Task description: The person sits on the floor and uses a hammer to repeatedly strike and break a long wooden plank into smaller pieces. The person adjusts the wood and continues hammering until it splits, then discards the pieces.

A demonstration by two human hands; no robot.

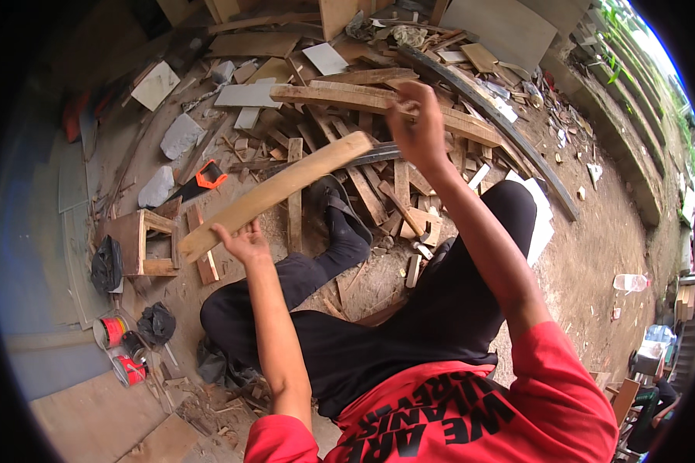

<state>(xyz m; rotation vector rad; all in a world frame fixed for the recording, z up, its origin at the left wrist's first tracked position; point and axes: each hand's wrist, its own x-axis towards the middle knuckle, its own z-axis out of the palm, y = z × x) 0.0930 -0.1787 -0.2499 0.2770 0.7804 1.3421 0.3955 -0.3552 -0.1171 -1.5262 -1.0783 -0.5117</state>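
My left hand (247,242) grips a long flat wooden plank (278,193) near its lower left end, thumb showing at its edge. The plank slants up to the right over my lower leg and the wood pile. Beyond its far end, my right hand (418,127) is raised with fingers loosely curved and apart. It appears in front of a thick wooden beam (328,95) lying on the pile; I cannot tell whether it touches the beam. A hammer (421,238) with a wooden handle lies between my feet, near a small wood block (414,270).
A handsaw with an orange handle (211,175) lies left of the plank. Nearby are a wooden box frame (158,245), red cans (129,370) and a black bag (157,323). A dark long bar (502,127) crosses the scrap pile. A clear bottle (631,283) lies right.
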